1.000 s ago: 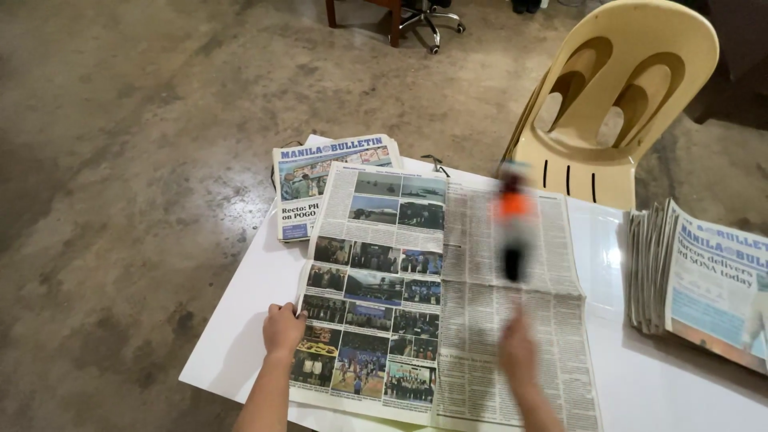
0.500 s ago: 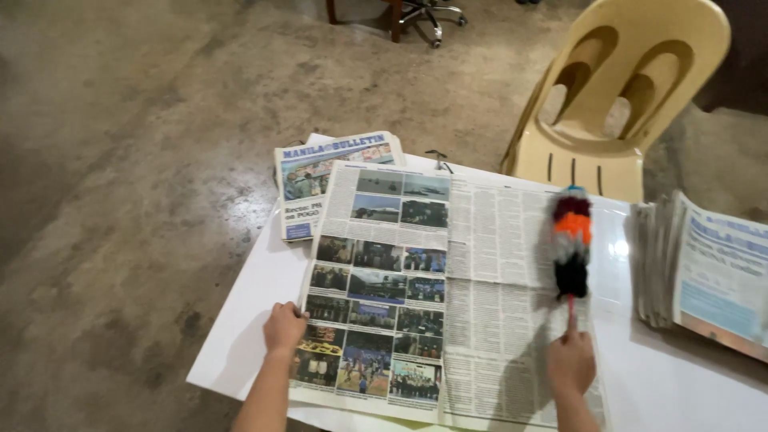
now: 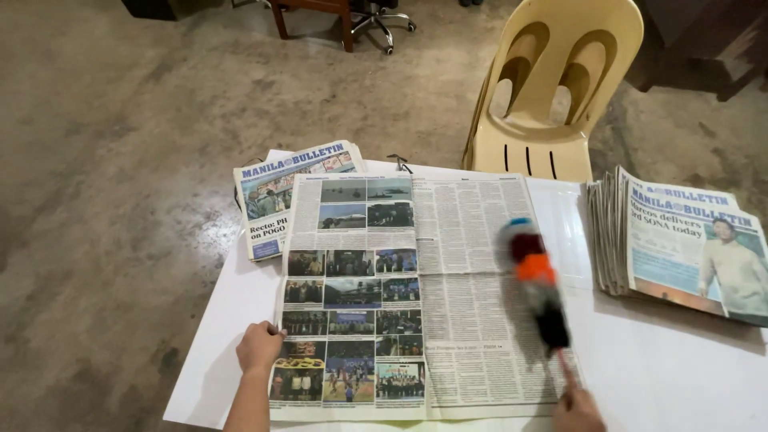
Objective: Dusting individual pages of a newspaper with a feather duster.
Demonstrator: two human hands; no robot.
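White table (image 3: 664,376) filled the near half of the view; bare concrete floor (image 3: 120,160) lay beyond, with a cream plastic chair (image 3: 552,88) pushed against the far edge. At far right, a thick stack of folded newspapers (image 3: 680,240). At far left, a single folded paper (image 3: 276,188), partly tucked under the open newspaper (image 3: 400,296), which lay spread flat across the table's middle.

Feather duster (image 3: 538,282), multicoloured with an orange band, was blurred over the right-hand page, near its outer edge. Right hand (image 3: 578,410), at the near edge and partly cut off, was closed round the duster's thin handle. Left hand (image 3: 260,346) pressed flat on the sheet's near-left corner, gripping nothing.

Progress, as judged: the duster was working the right page; nothing showed whether the photo-filled left page had been dusted.
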